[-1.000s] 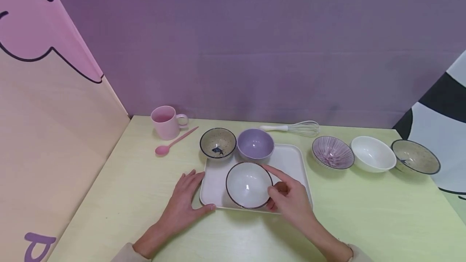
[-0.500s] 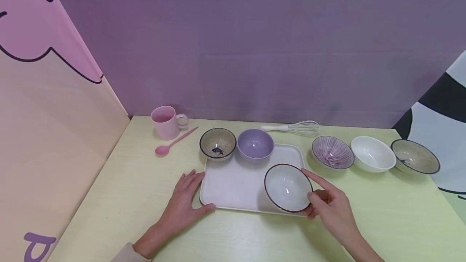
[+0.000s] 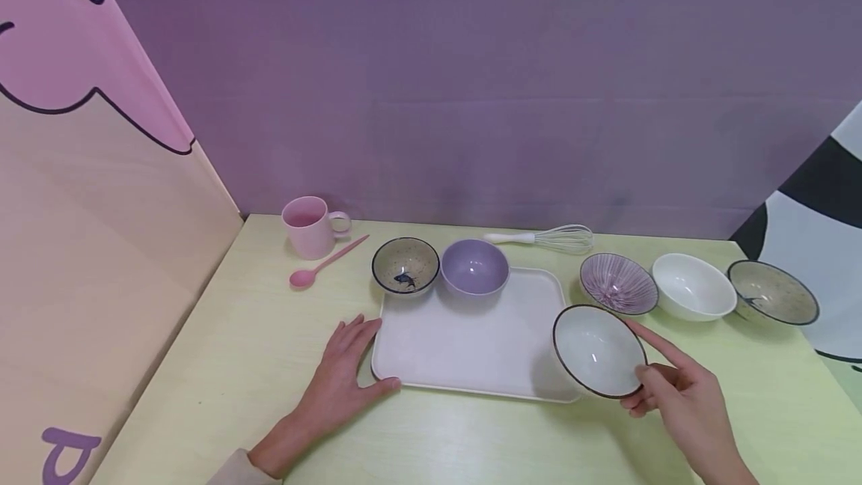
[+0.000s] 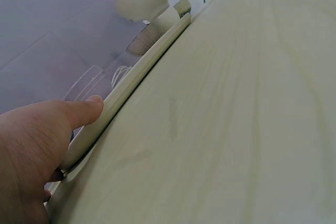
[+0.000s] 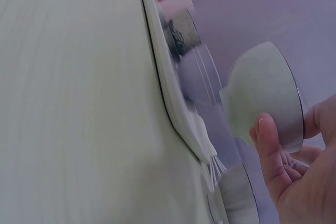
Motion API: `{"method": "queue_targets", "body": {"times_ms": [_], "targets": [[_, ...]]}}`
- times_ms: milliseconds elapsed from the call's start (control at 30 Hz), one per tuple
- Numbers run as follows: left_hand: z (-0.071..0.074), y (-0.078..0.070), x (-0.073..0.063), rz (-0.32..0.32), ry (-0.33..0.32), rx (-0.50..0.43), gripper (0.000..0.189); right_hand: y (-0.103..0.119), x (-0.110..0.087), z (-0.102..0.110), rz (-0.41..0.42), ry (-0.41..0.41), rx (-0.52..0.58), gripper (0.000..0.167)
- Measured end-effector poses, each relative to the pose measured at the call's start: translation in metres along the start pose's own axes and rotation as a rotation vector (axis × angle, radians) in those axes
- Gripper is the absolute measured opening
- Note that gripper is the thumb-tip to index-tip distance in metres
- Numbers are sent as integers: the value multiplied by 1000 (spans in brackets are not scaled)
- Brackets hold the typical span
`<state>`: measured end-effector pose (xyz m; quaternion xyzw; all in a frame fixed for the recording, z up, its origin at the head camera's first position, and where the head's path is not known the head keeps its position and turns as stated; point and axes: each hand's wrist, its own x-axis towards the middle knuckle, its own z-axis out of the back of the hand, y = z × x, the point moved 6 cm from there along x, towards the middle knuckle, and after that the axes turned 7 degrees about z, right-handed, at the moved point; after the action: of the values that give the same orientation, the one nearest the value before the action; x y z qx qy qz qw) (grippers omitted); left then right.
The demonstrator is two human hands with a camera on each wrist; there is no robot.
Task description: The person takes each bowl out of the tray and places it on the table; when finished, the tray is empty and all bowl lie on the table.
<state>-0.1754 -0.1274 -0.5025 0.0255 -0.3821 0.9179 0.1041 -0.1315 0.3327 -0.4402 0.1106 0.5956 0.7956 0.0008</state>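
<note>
My right hand [image 3: 688, 395] holds a white bowl with a thin dark rim [image 3: 595, 350] by its right side, thumb at the rim and index finger stretched along the edge. In the right wrist view the bowl [image 5: 265, 95] is raised off the table, its outside plain white. It overlaps the right end of a white rectangular tray [image 3: 458, 350] in the head view. My left hand [image 3: 340, 380] rests at the tray's near left corner, fingers straight along the left side and thumb on the front edge. In the left wrist view its thumb [image 4: 86, 111] lies against the rim.
Behind the tray's left part stand a speckled fish bowl [image 3: 405, 266] and a purple bowl [image 3: 474, 268]. Rightward sit a purple-striped bowl [image 3: 618, 283], a white bowl [image 3: 694, 287] and a speckled bowl [image 3: 772, 292]. A whisk [image 3: 539, 238], pink mug [image 3: 311, 229] and pink spoon [image 3: 326, 264] lie farther back.
My right hand has carried the dark-rimmed bowl rightward, from above the tray's middle to its right end. The left hand stays at the tray's corner.
</note>
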Motion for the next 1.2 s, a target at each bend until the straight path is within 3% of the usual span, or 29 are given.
{"method": "queue_targets", "body": {"times_ms": [300,467,733,1000,1200], "targets": [[0,0,0,-4,-6,-1,98,-9,-6,48,-144,-109,23,62],[0,0,-1,-2,-6,0,97,-12,-9,68,-153,-175,76,64],[-1,0,0,13,3,2,98,-26,-8,101,-154,-276,60,65],[-1,1,0,7,0,2,98,-46,-1,130,-290,-385,-51,70],[-1,1,0,-1,-4,2,97,-58,-1,142,-270,-463,46,71]]}}
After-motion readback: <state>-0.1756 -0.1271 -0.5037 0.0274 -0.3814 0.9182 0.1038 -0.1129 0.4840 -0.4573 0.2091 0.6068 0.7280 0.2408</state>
